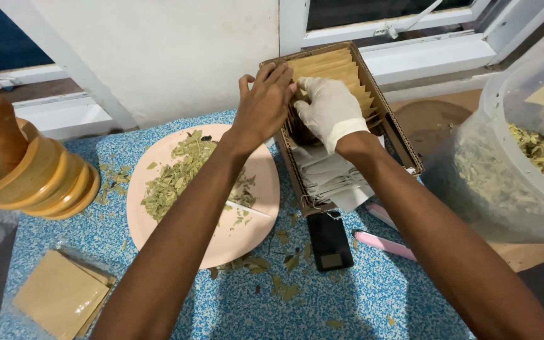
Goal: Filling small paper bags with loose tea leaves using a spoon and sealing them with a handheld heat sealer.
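Fingertips of both hands are tucked into the row of tan paper envelopes (335,72) stood on edge in the far end of the cardboard box (404,141). The bare left hand (264,104) has its fingers bunched and curled over the front of the row, while the white-gloved right hand (330,108) is pressed in just beside it; whether one envelope is actually pinched can't be told. Looks like the picking-out step, with one packet being separated from its neighbours, so a careful two-finger nip would probably be needed so only one comes away. Counted up: one box, with flat white sheets (328,176) lying in its near end, one pink plate (253,233) of dried green leaf bits (174,176), one small black scale (330,241), one wooden mortar with pestle (29,167), one big clear tub (511,164) of leaf.
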